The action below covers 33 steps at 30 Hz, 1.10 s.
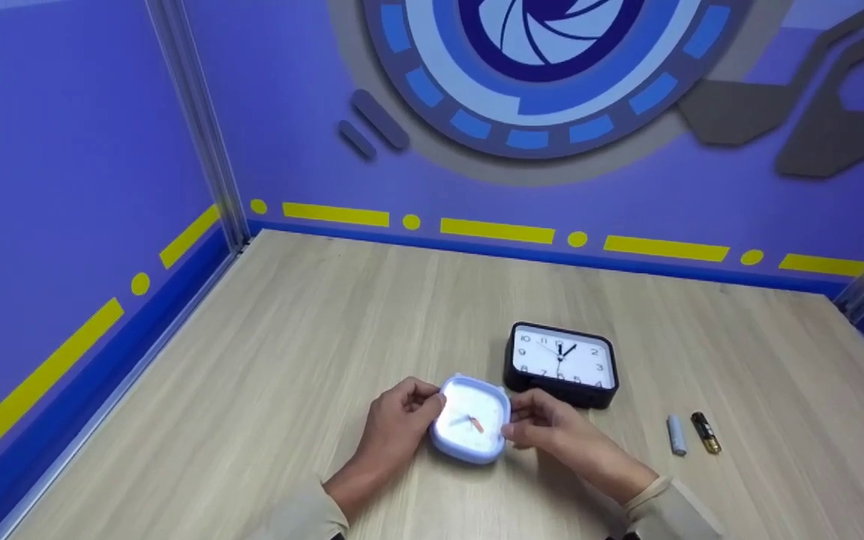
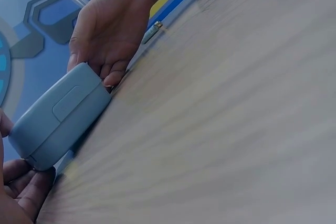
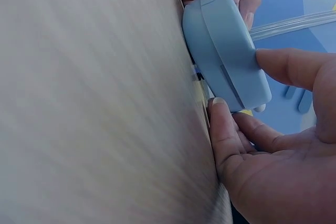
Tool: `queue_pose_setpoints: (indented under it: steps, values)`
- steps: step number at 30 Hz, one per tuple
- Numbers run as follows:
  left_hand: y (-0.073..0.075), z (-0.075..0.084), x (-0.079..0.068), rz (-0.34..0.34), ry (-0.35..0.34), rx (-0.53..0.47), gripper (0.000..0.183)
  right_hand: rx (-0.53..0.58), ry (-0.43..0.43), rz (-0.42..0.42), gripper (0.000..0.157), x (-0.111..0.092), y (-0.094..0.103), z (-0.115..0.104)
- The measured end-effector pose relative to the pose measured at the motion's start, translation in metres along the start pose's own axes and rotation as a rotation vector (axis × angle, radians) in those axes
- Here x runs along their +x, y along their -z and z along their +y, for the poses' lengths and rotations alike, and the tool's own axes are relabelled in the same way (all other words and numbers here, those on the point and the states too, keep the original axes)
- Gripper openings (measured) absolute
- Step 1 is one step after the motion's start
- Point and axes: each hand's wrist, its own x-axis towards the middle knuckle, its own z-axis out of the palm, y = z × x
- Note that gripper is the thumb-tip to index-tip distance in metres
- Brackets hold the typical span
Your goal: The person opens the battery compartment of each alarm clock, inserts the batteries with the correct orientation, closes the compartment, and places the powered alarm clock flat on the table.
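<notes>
Blue clock (image 1: 469, 420) is lying face up at the near middle of the table (image 1: 312, 345) in the head view; whether it is touching the wood, I cannot tell. The left hand (image 1: 400, 416) is pinching its left edge and the right hand (image 1: 552, 427) its right edge. Only this view is showing the dial, with an orange pointer; glare is washing out any figures. Just behind, to the right, the black clock (image 1: 571, 361) is leaning back, its 9, 10, 2 and 3 showing readably, the lower figures being clipped by the frame. Farther right, a grey battery (image 1: 676, 435) and a black-and-gold battery (image 1: 706, 433) are lying side by side, their print being too small to read. A wall (image 1: 289, 165) with yellow dashes is standing behind.

The left wrist view is revealing a seamed side with a rectangular panel. The left hand is gripping the lower end, partly cut off by the picture's edge; the right hand is holding the upper end. One battery is showing beyond it.

The right wrist view is showing another side, with a dark slot. The right thumb is pressing the front edge, fingers bracing the back; the clock is partly hiding the left hand.
</notes>
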Motion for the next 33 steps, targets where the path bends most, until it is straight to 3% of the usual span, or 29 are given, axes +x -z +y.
queue_pose_setpoints:
  steps: [9, 18, 26, 33]
  values:
    - [0.004, -0.005, -0.004, -0.032, 0.040, 0.011, 0.023, 0.019, -0.015, -0.014, 0.049, 0.000, -0.005, 0.006]
    - [0.005, -0.002, 0.007, -0.047, 0.001, -0.018, 0.023, 0.002, -0.011, -0.008, 0.051, 0.005, 0.002, -0.001]
    - [0.006, -0.002, 0.003, -0.035, -0.004, -0.030, 0.024, 0.000, -0.019, -0.019, 0.048, 0.004, 0.000, -0.001]
    - [0.005, -0.002, 0.004, -0.044, -0.008, -0.105, 0.023, 0.051, 0.040, -0.009, 0.044, 0.003, 0.002, 0.001]
